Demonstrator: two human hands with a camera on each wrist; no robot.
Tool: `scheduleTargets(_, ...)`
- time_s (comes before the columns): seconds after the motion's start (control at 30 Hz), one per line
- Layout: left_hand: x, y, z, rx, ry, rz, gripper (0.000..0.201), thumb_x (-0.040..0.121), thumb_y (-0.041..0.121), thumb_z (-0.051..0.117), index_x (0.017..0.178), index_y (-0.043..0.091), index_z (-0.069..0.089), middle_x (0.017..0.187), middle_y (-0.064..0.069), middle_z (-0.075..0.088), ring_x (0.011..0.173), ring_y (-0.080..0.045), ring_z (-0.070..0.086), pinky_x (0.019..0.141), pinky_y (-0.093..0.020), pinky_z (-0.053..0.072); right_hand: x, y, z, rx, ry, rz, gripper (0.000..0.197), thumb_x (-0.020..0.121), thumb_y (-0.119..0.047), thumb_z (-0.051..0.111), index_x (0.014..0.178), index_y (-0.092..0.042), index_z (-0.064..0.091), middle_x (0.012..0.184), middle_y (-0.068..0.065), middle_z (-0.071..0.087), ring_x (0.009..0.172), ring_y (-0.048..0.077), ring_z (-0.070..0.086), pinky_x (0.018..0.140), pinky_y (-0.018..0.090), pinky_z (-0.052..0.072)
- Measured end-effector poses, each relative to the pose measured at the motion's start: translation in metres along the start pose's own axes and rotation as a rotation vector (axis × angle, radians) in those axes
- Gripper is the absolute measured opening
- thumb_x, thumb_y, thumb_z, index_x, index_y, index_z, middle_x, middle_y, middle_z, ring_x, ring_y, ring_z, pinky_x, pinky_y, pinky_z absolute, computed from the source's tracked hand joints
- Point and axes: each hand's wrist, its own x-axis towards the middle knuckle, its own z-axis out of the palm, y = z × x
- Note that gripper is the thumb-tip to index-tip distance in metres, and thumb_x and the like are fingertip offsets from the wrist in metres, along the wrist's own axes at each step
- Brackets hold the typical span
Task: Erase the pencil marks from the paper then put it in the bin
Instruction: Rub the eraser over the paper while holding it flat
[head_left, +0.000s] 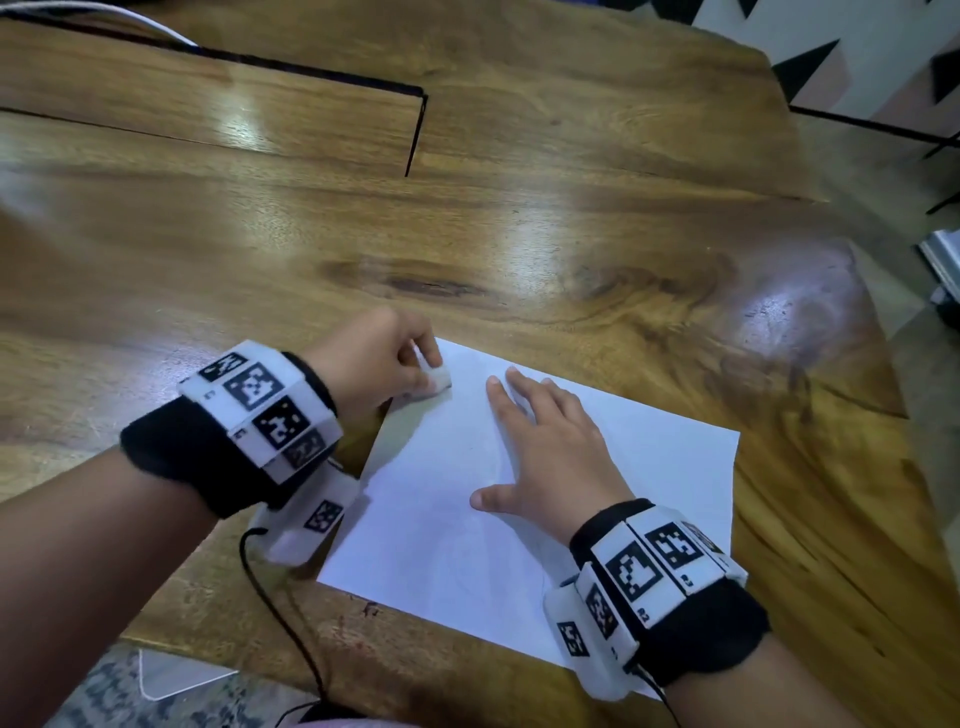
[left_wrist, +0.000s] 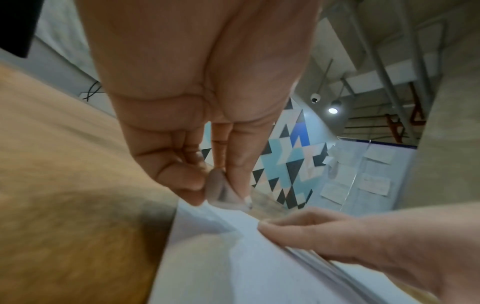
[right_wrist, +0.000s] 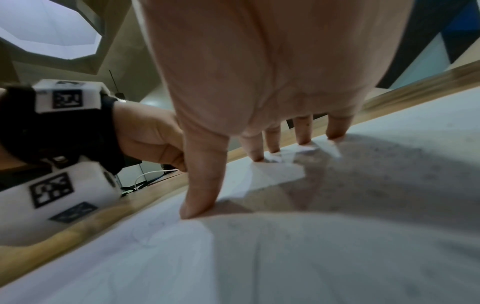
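Erasing at the paper's far corner
Left hand (head_left: 379, 358) pinches a white eraser (head_left: 435, 378) on the paper (head_left: 441, 540) — right hand (head_left: 545, 447) lies flat, fingers (right_wrist: 200, 185) spread, pressing the sheet to the desk (head_left: 467, 234).

Glossy wooden table (head_left: 519, 218), seemingly flat paper (head_left: 447, 540)

Paper (head_left: 597, 467) flat on the table (head_left: 467, 234), in the lower centre and right of the head view, one corner toward the upper left. Right hand (head_left: 540, 447) spread on the paper's middle, fingertips (right_wrist: 335, 134) and thumb pressing down on the sheet. Left hand (head_left: 374, 358) at the paper's upper-left corner, left of the right hand, pinching an eraser (head_left: 434, 376) against the sheet's edge. Cable (head_left: 280, 613) trailing toward the lower left, over the table's near edge.
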Motion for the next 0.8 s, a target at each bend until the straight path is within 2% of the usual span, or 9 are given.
scheduleTargets(0.07,0.01,0.005,0.003,0.019,0.009,0.01,0.013,0.075,0.014,0.07,0.085,0.014,0.063,0.062,0.006,0.055,0.057,-0.013,0.05,0.056,-0.025,0.038,0.001,-0.002,-0.001,-0.014,-0.01,0.008,0.108,0.077,-0.057,0.068,0.152,-0.032,-0.007,0.158,-0.014,-0.012,0.145,0.017,-0.011,0.119,0.034,0.0)
scheduleTargets(0.13,0.018,0.011,0.01,0.101,0.022,0.024,0.013,0.074,0.018,0.071,0.084,0.014,0.065,0.063,0.008,0.057,0.063,-0.015,0.053,0.065,-0.027,0.043,0.002,-0.003,-0.002,-0.039,-0.017,0.011,0.111,0.075,-0.059,0.068,0.151,-0.032,-0.009,0.158,-0.013,-0.011,0.145,0.018,-0.009,0.118,0.035,0.001)
scheduleTargets(0.2,0.023,0.014,0.015,0.196,0.063,0.055,0.011,0.075,0.019,0.07,0.084,0.014,0.066,0.069,0.002,0.061,0.067,-0.015,0.052,0.074,-0.027,0.045,0.003,-0.003,-0.002,-0.052,-0.022,0.014,0.112,0.075,-0.061,0.067,0.151,-0.032,-0.01,0.158,-0.013,-0.012,0.145,0.018,-0.009,0.118,0.035,0.001)
scheduleTargets(0.3,0.012,0.014,0.02,0.216,0.086,0.105,0.01,0.079,0.018,0.065,0.085,0.01,0.065,0.074,-0.001,0.056,0.06,-0.014,0.045,0.068,-0.024,0.039,0.004,-0.003,-0.002,-0.052,-0.024,0.022,0.113,0.073,-0.062,0.068,0.151,-0.033,-0.01,0.158,-0.014,-0.01,0.145,0.019,-0.006,0.118,0.036,0.005)
scheduleTargets(0.4,-0.02,0.004,0.028,0.272,-0.027,0.2,0.011,0.08,0.022,0.064,0.077,0.012,0.062,0.071,0.0,0.05,0.07,-0.019,0.047,0.062,-0.026,0.035,0.005,-0.004,-0.002,-0.057,-0.019,0.029,0.114,0.072,-0.061,0.069,0.151,-0.034,-0.009,0.158,-0.014,-0.008,0.144,0.02,-0.003,0.117,0.037,0.008)
scheduleTargets(0.5,-0.043,-0.005,0.032,0.304,-0.135,0.268,0.013,0.08,0.027,0.063,0.073,0.015,0.062,0.076,0.0,0.053,0.071,-0.017,0.049,0.058,-0.015,0.03,0.005,-0.004,-0.002,-0.068,-0.021,0.025,0.114,0.073,-0.062,0.068,0.151,-0.034,-0.01,0.157,-0.013,-0.008,0.143,0.021,-0.003,0.116,0.037,0.008)
scheduleTargets(0.53,-0.042,-0.005,0.03,0.306,-0.139,0.265,0.012,0.08,0.027,0.063,0.076,0.016,0.063,0.078,-0.001,0.056,0.072,-0.017,0.051,0.059,-0.016,0.031,0.005,-0.004,-0.003,-0.072,-0.023,0.024,0.113,0.073,-0.062,0.068,0.151,-0.034,-0.01,0.157,-0.013,-0.009,0.143,0.021,-0.003,0.116,0.038,0.008)
scheduleTargets(0.67,-0.001,0.006,0.02,0.269,-0.004,0.183,0.011,0.08,0.018,0.063,0.087,0.009,0.063,0.077,-0.003,0.057,0.064,-0.016,0.048,0.061,-0.024,0.035,0.005,-0.005,-0.004,-0.08,-0.03,0.031,0.114,0.073,-0.062,0.068,0.151,-0.034,-0.01,0.158,-0.012,-0.008,0.143,0.022,-0.002,0.117,0.039,0.009)
scheduleTargets(0.8,0.023,0.008,0.019,0.258,0.064,0.169,0.013,0.081,0.016,0.062,0.089,0.006,0.06,0.082,-0.005,0.053,0.077,-0.021,0.048,0.068,-0.024,0.036,0.005,-0.005,-0.004,-0.08,-0.036,0.033,0.114,0.072,-0.062,0.068,0.151,-0.033,-0.01,0.157,-0.012,-0.008,0.143,0.022,-0.002,0.117,0.039,0.009)
